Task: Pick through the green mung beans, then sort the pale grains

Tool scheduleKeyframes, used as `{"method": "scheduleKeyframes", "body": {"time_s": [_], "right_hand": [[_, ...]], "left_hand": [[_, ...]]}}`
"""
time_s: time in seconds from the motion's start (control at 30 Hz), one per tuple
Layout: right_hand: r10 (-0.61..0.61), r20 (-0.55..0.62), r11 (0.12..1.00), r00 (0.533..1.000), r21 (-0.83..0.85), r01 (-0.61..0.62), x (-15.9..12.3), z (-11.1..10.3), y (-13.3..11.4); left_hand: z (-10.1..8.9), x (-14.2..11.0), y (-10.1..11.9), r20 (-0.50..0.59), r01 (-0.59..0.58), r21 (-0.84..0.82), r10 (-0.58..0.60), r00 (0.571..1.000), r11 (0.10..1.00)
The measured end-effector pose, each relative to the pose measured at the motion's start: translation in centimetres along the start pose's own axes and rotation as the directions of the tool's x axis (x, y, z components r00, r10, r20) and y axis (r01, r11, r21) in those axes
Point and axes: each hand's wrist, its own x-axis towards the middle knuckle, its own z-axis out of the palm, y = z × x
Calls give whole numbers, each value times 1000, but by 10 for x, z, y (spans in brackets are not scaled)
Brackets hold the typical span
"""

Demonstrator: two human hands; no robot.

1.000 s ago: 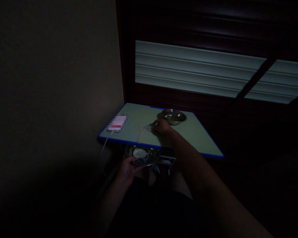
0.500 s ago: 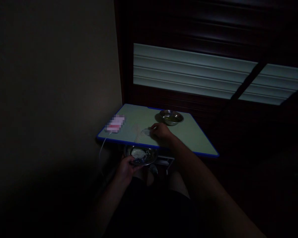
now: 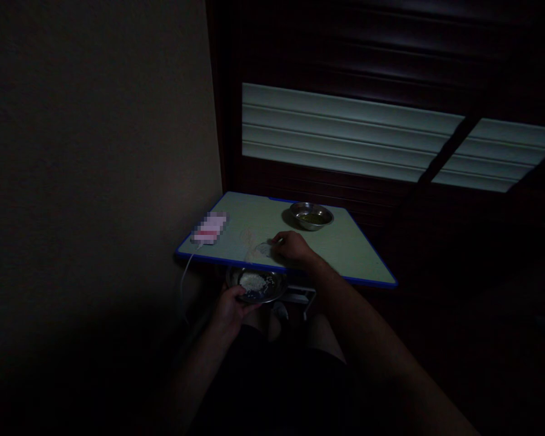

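My left hand (image 3: 230,310) is closed on the rim of a metal bowl (image 3: 272,294), held just below the table's front edge. White grains (image 3: 252,281) that look like rice are heaped in its left part, with a few scattered to the right. My right hand (image 3: 294,247) rests low over the table with its fingers pinched on a small, pale, rounded flat piece (image 3: 264,249); its kind is too dim to tell. Left of that piece, a pale smear or loose powder (image 3: 249,236) marks the tabletop.
The pale green table (image 3: 354,257) has a blue edge. At its back stands a second metal bowl (image 3: 312,217) with something greenish inside. A blurred pink phone-like object (image 3: 210,228) with a white cable (image 3: 183,278) lies left. A wall and a dark slatted door border the table.
My right hand has shifted slightly toward me and left, with the pale piece moving along the tabletop. My left hand keeps the bowl in nearly the same place.
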Motion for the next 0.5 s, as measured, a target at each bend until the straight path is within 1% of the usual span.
{"method": "scheduleKeyframes", "body": {"time_s": [0.23, 0.33, 0.5], "right_hand": [[-46, 16, 999, 999, -9, 46, -7, 4, -4], [-48, 35, 999, 998, 22, 47, -9, 5, -6], [-50, 27, 999, 998, 23, 49, -12, 6, -8]], "left_hand": [[2, -4, 2, 2, -14, 31, 14, 1000, 999], [4, -6, 4, -7, -14, 43, 14, 1000, 999], [6, -7, 5, -9, -13, 44, 14, 1000, 999]]}}
